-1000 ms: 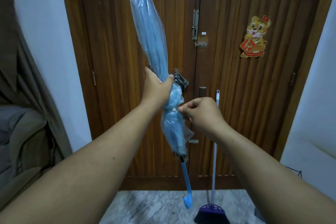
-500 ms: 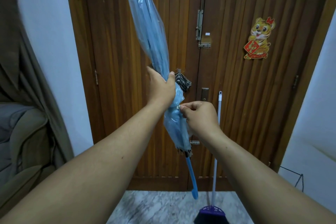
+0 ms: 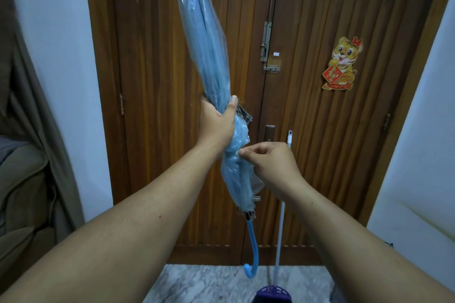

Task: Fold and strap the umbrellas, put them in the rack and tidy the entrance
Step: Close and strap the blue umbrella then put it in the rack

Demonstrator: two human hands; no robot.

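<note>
A long folded umbrella (image 3: pixel 206 47) with a translucent blue canopy hangs handle-down in front of the door, its tip out of frame at the top. Its blue hooked handle (image 3: pixel 252 253) points at the floor. My left hand (image 3: pixel 216 123) grips the bunched canopy around its middle. Just below, my right hand (image 3: pixel 268 162) pinches the strap or a fold of the canopy at the umbrella's side; the strap itself is too small to make out. A patterned bit of fabric (image 3: pixel 245 114) sticks out behind my left hand.
A brown wooden double door (image 3: pixel 307 130) with a latch and a tiger sticker (image 3: pixel 341 64) fills the background. A white-handled broom with a purple head (image 3: pixel 273 295) leans against it. White walls stand on both sides, a curtain and sofa (image 3: pixel 22 179) at the left, marble floor below.
The umbrella has swung more upright and risen slightly. My right hand stays pinching at the canopy just below my left hand, which keeps its grip.
</note>
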